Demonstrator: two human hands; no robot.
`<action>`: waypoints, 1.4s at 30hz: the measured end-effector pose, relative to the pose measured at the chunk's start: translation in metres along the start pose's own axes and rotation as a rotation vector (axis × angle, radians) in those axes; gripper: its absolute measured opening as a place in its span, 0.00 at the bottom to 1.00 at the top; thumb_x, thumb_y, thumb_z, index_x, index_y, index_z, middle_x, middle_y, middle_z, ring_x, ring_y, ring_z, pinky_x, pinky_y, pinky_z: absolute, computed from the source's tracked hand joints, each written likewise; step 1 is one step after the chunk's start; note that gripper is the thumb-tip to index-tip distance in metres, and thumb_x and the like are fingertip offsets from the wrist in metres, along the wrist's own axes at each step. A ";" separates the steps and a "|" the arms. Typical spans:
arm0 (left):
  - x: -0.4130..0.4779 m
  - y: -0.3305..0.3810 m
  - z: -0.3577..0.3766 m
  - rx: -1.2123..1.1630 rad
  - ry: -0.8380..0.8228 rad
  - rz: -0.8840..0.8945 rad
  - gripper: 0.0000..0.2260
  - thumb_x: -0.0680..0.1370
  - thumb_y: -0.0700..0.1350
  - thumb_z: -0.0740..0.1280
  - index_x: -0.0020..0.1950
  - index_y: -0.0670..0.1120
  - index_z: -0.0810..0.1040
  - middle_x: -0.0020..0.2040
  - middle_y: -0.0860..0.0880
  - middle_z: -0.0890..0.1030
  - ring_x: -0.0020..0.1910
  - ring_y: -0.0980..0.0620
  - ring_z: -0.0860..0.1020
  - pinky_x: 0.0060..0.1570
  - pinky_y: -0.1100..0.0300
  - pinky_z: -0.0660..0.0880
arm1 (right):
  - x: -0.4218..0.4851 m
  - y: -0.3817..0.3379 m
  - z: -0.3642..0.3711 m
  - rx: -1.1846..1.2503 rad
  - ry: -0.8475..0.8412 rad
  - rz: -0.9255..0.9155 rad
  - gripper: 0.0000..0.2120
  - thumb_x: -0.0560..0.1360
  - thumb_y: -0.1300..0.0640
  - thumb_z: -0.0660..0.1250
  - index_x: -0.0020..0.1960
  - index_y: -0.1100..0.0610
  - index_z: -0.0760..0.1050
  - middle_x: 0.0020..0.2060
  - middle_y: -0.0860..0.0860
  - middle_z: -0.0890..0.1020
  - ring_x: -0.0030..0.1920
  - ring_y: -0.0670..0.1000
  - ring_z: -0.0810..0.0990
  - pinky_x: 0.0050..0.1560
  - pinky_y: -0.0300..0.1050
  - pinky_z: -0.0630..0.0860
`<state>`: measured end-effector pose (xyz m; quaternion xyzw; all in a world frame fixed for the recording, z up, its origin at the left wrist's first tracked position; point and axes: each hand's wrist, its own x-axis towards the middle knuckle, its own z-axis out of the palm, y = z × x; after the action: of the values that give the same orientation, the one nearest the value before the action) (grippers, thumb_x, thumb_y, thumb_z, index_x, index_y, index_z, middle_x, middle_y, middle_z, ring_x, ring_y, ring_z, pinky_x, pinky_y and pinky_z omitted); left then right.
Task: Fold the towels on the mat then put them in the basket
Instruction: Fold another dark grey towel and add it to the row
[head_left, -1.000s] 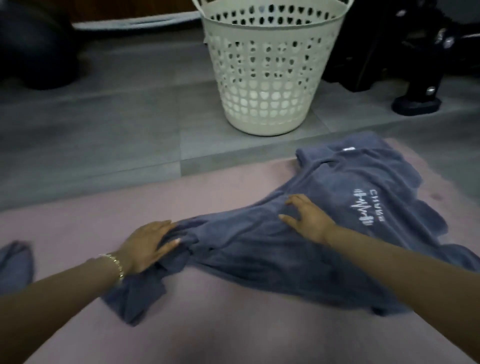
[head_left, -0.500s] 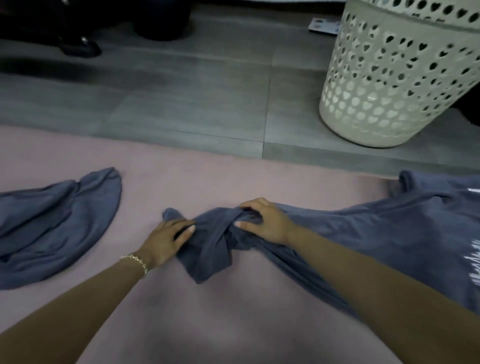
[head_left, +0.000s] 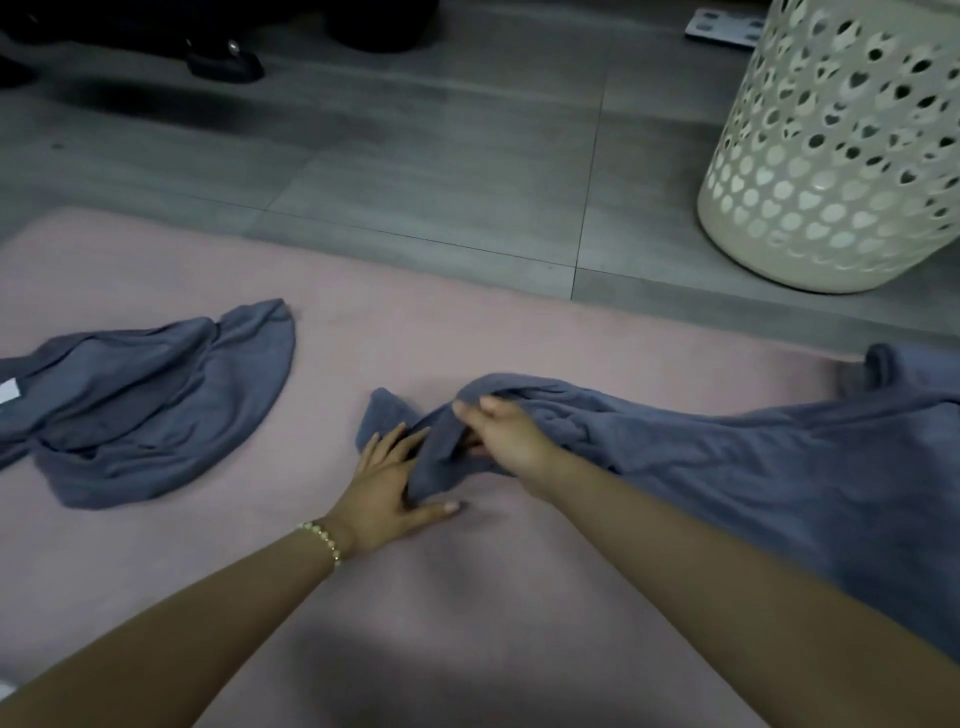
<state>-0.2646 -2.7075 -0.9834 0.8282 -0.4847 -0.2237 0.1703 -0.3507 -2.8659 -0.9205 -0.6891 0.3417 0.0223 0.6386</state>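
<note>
A large grey-blue towel (head_left: 753, 467) lies rumpled across the right half of the pink mat (head_left: 467, 623). Its left end is bunched at the mat's middle. My right hand (head_left: 501, 431) grips that bunched end, fingers curled around the fold. My left hand (head_left: 392, 480) lies flat with fingers spread, pressing on the towel's left corner and the mat. A second grey-blue towel (head_left: 150, 405) lies crumpled at the mat's left side, untouched. The cream plastic basket (head_left: 841, 156), pierced with heart-shaped holes, stands on the floor at the upper right, beyond the mat.
Grey floor tiles (head_left: 415, 156) run behind the mat. Dark furniture feet (head_left: 223, 62) stand at the far left. A small flat white object (head_left: 722, 28) lies on the floor left of the basket. A gold bracelet (head_left: 322, 538) is on my left wrist.
The view has swung left, bringing the second towel into sight. My right hand has moved from the towel's middle to its left end and closed on it; my left hand flattened beside it.
</note>
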 end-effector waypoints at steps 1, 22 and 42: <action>0.003 0.011 -0.009 -0.191 0.068 -0.032 0.34 0.69 0.73 0.57 0.69 0.56 0.69 0.71 0.56 0.64 0.71 0.57 0.57 0.73 0.52 0.55 | 0.002 -0.015 -0.002 0.054 0.013 -0.051 0.09 0.80 0.55 0.60 0.50 0.61 0.73 0.51 0.63 0.80 0.52 0.58 0.79 0.54 0.49 0.76; -0.008 -0.076 -0.039 -0.656 0.294 -0.742 0.10 0.75 0.48 0.70 0.50 0.45 0.74 0.41 0.48 0.75 0.45 0.49 0.73 0.48 0.60 0.68 | 0.004 0.041 -0.037 -0.450 -0.040 -0.215 0.08 0.70 0.56 0.75 0.45 0.59 0.81 0.39 0.48 0.80 0.33 0.39 0.75 0.41 0.29 0.72; -0.001 -0.087 -0.041 -1.326 0.352 -0.676 0.07 0.79 0.45 0.65 0.48 0.41 0.77 0.44 0.45 0.81 0.42 0.50 0.80 0.35 0.65 0.80 | 0.006 0.084 0.042 -0.879 0.245 -0.329 0.15 0.69 0.49 0.74 0.51 0.55 0.79 0.52 0.51 0.73 0.55 0.52 0.70 0.52 0.42 0.59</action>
<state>-0.1799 -2.6625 -0.9922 0.6793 0.0652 -0.3724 0.6290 -0.3706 -2.8265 -1.0037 -0.9362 0.2591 -0.0183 0.2369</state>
